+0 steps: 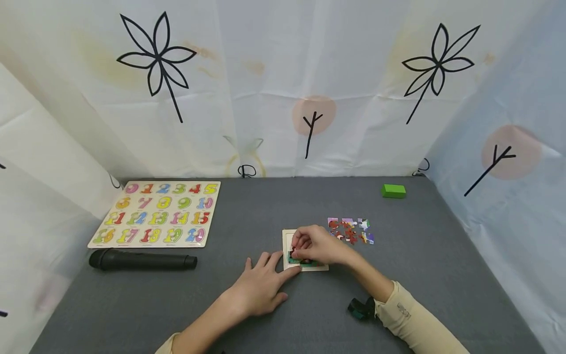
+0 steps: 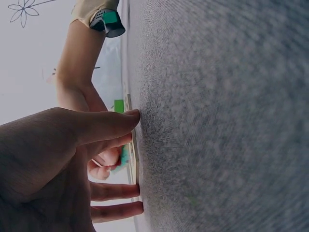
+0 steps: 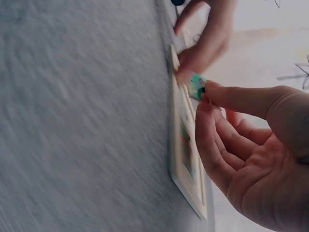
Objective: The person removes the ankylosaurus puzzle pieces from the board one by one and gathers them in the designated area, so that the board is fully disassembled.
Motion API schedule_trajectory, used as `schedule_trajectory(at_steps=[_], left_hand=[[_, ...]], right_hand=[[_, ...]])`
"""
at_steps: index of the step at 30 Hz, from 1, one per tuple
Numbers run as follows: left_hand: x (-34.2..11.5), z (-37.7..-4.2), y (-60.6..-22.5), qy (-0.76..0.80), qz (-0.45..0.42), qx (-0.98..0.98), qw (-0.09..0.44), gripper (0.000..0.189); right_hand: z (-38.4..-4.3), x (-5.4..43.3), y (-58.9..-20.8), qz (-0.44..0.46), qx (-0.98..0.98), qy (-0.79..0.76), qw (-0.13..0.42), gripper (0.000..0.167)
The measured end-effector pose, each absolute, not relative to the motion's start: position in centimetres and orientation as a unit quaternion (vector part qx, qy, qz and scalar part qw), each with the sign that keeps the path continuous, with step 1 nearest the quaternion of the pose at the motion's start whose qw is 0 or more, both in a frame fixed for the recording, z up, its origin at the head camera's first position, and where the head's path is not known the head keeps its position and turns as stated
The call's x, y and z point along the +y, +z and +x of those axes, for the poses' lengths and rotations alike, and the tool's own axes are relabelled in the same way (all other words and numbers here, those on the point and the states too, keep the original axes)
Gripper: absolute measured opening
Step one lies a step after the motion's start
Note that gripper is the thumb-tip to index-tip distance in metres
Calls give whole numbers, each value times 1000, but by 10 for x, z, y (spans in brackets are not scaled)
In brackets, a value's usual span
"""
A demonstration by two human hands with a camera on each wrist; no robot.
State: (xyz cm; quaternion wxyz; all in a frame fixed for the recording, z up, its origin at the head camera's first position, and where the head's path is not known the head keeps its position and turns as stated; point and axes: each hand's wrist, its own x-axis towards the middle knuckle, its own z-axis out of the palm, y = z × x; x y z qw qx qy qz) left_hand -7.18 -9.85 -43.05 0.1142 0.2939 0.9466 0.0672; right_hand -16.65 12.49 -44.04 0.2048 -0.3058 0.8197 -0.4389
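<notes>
My right hand [image 1: 319,246] is over a small pale wooden puzzle tray [image 1: 288,237]. Its thumb and index finger pinch a green jigsaw piece [image 3: 196,87], seen close above the tray in the right wrist view. Green and dark pieces [image 1: 309,263] lie in the lower part of the tray, partly hidden under the hand. My left hand [image 1: 258,290] rests beside the tray with its fingers spread, fingertips at the left and lower edges. Behind the right hand lie several loose jigsaw pieces [image 1: 350,232], red, purple and white.
A number puzzle board [image 1: 172,211] lies at the back left, with a black microphone [image 1: 143,259] in front of it. At the back right stands a green block [image 1: 393,191]. White printed curtains [image 1: 274,64] border the grey table [image 1: 247,211]. A black wrist device [image 1: 361,309] sits by the right sleeve.
</notes>
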Motion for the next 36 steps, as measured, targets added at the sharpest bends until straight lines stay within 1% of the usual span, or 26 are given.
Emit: schedule_trajectory(at_steps=[5, 10, 24, 32, 36], left_hand=[[-99, -71, -431, 68, 295, 947, 105, 61], [-99, -73, -429, 69, 291, 948, 113, 61], [-98, -73, -429, 70, 285, 949, 114, 61], [-98, -73, -429, 64, 280, 951, 116, 60], [-98, -73, -429, 60, 281, 951, 115, 60]], right_hand=[[-172, 140, -431, -289, 813, -459, 213, 17], [-176, 159, -427, -266, 816, -471, 203, 18], [-167, 209, -438, -228, 820, -489, 193, 19], [-158, 220, -445, -215, 822, -492, 191, 19], [-154, 220, -446, -214, 834, -478, 174, 19]])
